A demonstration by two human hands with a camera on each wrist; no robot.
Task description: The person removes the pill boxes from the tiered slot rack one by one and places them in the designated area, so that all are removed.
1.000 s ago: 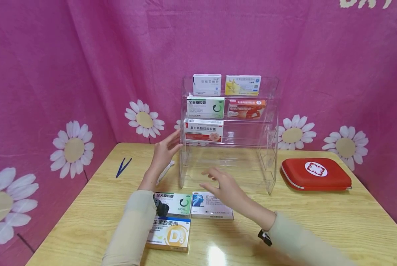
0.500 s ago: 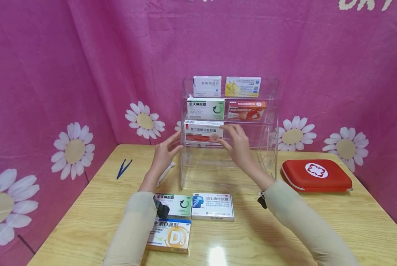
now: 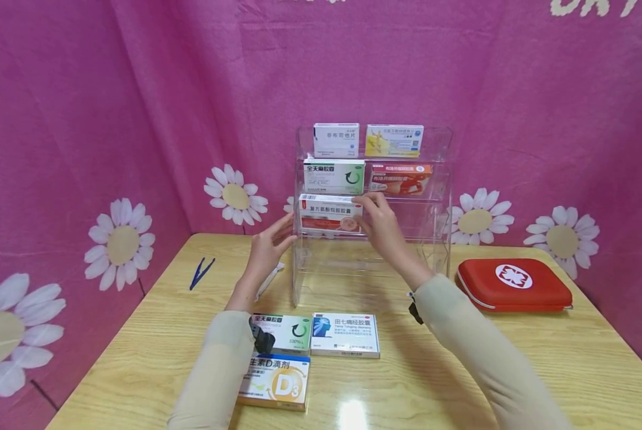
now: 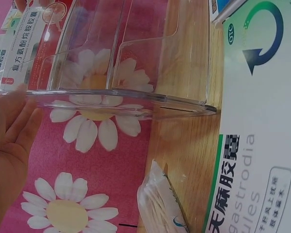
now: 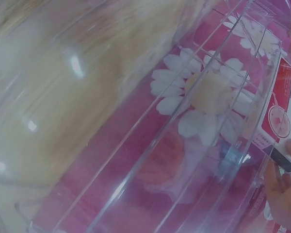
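Observation:
A clear acrylic tiered rack [image 3: 374, 257] stands on the table. On its third tier from the top, at the left, a red-and-white medicine box [image 3: 326, 215] stands with its printed front facing me. My right hand [image 3: 383, 228] pinches the right end of this box, thumb low and fingers at the top edge. My left hand [image 3: 265, 251] rests against the left side of the rack with fingers nearly straight; in the left wrist view its fingertips [image 4: 31, 114] lie by the rack's edge. Boxes above are a green-and-white one [image 3: 334, 177], a red one [image 3: 401, 179], a white one [image 3: 335, 140] and a yellow-and-white one [image 3: 394, 140].
Before the rack lie a green-and-white box [image 3: 283, 332], a blue-and-white box [image 3: 344, 335] and a D3 drops box [image 3: 278, 381]. A red first-aid case [image 3: 514, 285] is at the right. Blue tweezers [image 3: 201, 273] and a cotton swab packet [image 4: 160, 204] lie at the left.
My right hand has risen from above the blue-and-white box on the table to the right end of the red-and-white box and closed onto it. The left hand has stayed at the rack's side.

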